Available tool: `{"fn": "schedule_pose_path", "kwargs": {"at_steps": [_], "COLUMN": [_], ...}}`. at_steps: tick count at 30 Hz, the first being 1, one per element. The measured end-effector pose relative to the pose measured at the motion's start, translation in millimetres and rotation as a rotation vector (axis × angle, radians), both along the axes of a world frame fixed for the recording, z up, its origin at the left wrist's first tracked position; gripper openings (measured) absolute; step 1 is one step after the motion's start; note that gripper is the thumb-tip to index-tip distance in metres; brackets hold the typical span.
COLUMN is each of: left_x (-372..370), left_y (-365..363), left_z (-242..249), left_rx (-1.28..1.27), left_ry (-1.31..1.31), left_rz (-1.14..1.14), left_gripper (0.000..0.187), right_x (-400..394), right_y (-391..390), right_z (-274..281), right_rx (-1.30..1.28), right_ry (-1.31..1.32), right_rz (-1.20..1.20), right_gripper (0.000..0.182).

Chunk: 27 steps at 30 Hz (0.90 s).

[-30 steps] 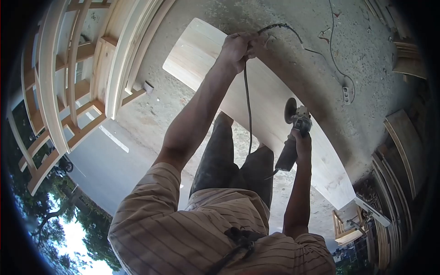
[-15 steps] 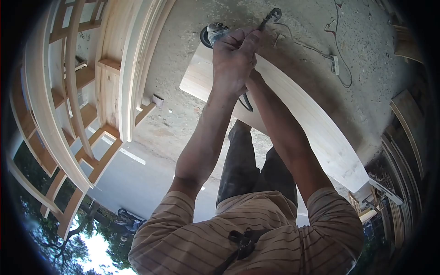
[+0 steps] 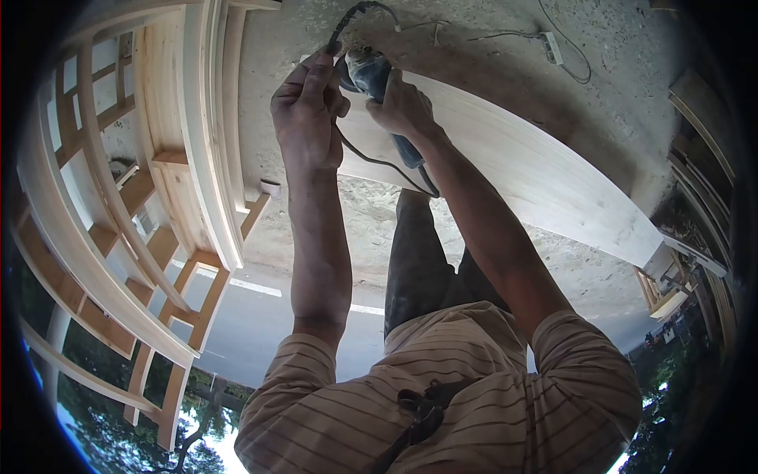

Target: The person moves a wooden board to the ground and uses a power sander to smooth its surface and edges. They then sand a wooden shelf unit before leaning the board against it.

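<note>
My right hand [image 3: 404,107] is closed around the body of an angle grinder [image 3: 369,75], its disc end toward the far left. The grinder is held over the left end of a long pale wooden board [image 3: 505,150] with a curved edge. Up and left of it, my left hand [image 3: 308,114] pinches a dark power cord [image 3: 341,28] between thumb and fingers. From the grinder's rear end another stretch of cord [image 3: 383,162] loops back toward my left hand. The disc is partly hidden behind my left fingers and the grinder head.
A large curved wooden frame [image 3: 170,158] with crosspieces stands on the left. A socket strip [image 3: 551,49] with its wire lies on the dusty concrete floor [image 3: 624,103]. Stacked boards [image 3: 699,174] line the right side. A small block [image 3: 270,187] sits beside the frame.
My hands, close together before, have parted. My left hand has moved left with the cord, while my right hand now shows gripping the grinder body. The view has shifted too.
</note>
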<state>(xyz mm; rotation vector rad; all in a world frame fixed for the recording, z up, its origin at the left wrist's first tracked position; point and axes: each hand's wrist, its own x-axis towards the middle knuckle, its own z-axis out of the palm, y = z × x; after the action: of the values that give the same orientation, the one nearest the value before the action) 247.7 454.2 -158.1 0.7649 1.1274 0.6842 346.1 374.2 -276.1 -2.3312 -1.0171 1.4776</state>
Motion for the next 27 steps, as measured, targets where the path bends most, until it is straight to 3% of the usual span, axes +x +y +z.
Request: {"fn": "schedule_pose_path", "kwargs": {"at_steps": [2, 14, 20, 27], "left_x": [9, 65, 101, 144], "left_y": [-11, -112, -198, -332], "left_z": [-4, -36, -31, -44], "left_rx": [-0.027, -0.137, -0.175, -0.136], "left_ry": [-0.009, 0.108, 0.291, 0.242], "left_rz": [-0.011, -0.142, -0.297, -0.422], "left_gripper": [0.027, 0.026, 0.028, 0.028], "right_x": [12, 106, 164, 252], "right_y": [-22, -189, -303, -441], "right_z": [2, 14, 7, 4], "right_rx": [-0.030, -0.141, -0.119, -0.094], "right_ry": [-0.017, -0.081, -0.187, -0.250], "right_rz": [-0.049, -0.280, -0.343, -0.388], "right_gripper": [0.062, 0.060, 0.057, 0.059]}}
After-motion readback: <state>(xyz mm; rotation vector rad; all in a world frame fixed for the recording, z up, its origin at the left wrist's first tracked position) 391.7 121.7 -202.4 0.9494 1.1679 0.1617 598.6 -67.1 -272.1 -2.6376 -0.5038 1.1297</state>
